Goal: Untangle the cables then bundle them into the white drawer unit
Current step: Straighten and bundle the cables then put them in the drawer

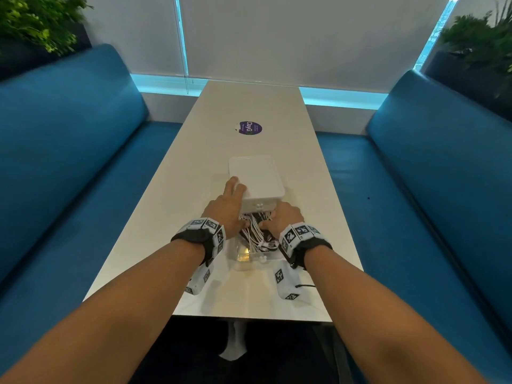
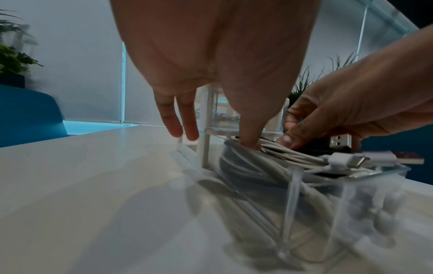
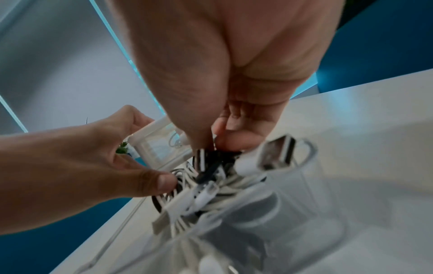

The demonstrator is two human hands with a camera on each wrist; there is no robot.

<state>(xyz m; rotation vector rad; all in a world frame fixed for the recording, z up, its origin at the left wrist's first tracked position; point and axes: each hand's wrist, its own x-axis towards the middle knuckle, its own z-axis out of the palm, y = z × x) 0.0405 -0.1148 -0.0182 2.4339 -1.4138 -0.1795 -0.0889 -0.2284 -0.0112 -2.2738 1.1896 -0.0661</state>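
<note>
We note blue benches (image 1: 69,151) at 9 and 3 o'clock of a long white desk (image 1: 249,106), with plants (image 1: 36,20) at the far corners. A purple round sticker (image 1: 250,128) sits on the desk at 12 o'clock from the white drawer unit (image 1: 256,176), which stands in the middle of the near half of the desk. Its clear drawer (image 1: 249,257) is pulled out toward 6 o'clock, and the cables (image 1: 256,231), mostly white with some black, lie coiled inside it; several USB plugs (image 3: 279,153) stick up above the drawer rim.

Our left hand (image 1: 227,209) is at the 9 o'clock side of the unit: fingers (image 1: 234,184) lie straight along the lid's left edge, while the thumb (image 2: 248,137) presses down on the white coil. Our right hand (image 1: 285,217) is at the 3 o'clock side of the drawer, thumb and curled fingers pinching into the cables near the unit's front. In the right wrist view the pinch lands on a black strand. Both hands touch the same bundle, just beside each other.
</note>
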